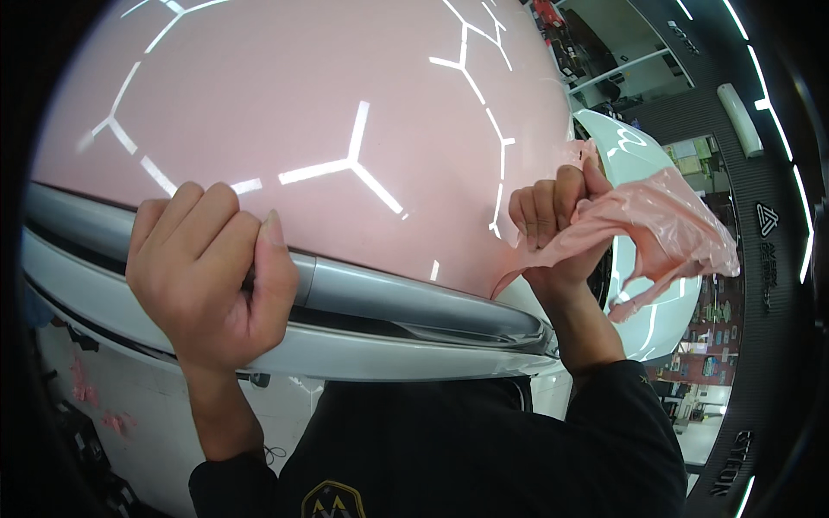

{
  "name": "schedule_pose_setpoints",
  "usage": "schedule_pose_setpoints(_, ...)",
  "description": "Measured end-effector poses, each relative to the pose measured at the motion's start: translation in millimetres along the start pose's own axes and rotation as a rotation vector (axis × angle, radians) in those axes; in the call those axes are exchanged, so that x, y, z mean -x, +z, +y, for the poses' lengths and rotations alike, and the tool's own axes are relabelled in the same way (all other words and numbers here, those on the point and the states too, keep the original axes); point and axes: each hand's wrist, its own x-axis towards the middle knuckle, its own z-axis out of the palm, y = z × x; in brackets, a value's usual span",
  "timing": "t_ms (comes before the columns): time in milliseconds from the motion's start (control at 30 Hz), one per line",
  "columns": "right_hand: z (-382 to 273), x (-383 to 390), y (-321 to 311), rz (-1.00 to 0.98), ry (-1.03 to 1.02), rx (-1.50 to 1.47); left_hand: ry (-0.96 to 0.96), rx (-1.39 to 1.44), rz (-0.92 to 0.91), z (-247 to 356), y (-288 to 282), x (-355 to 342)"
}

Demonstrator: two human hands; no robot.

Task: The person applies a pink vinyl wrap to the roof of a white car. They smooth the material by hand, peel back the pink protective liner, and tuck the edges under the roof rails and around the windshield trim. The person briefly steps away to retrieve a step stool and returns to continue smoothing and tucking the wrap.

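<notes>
Pink film point(285, 95) covers a car's broad, glossy roof. At the roof's right end a loose, crumpled flap of pink film point(682, 233) is pulled up and stretched from the edge. My right hand point(561, 207) grips this flap, fingers curled and thumb pressed in. Over the silver roof rail point(389, 295), my left hand point(211, 268) is closed in a fist, its thumb against the bent forefinger. The inside of that fist is hidden, and whether it touches the rail I cannot tell.
Below the rail runs the car's white side point(414, 361). A pale mint-green car panel point(648, 311) curves beyond my right hand. Pink scraps point(117, 421) lie on the light floor at lower left, near dark boxes point(82, 445). Shelves with small items point(708, 345) stand at far right.
</notes>
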Motion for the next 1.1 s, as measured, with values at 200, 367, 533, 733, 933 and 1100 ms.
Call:
schedule_pose_setpoints(200,10,-24,2,0.205,0.150,-0.020,0.006,0.044,-0.109,6,-7,2)
schedule_pose_setpoints(367,9,-39,22,0.459,0.223,0.037,0.011,0.048,-0.085,6,-8,3)
schedule_pose_setpoints(533,-11,-27,19,0.368,0.260,0.037,-0.111,0.031,-0.111,9,-5,3)
schedule_pose_setpoints(733,-18,-24,-29,-0.017,-0.001,0.476,-0.473,0.092,-0.377,46,3,-32)
schedule_pose_setpoints(933,-34,-43,-7,-0.266,-0.018,0.736,-0.233,0.020,-1.190,150,71,-75)
schedule_pose_setpoints(1100,-40,-40,-37,-0.272,0.039,0.487,-0.210,-0.005,-1.206,167,91,-66)
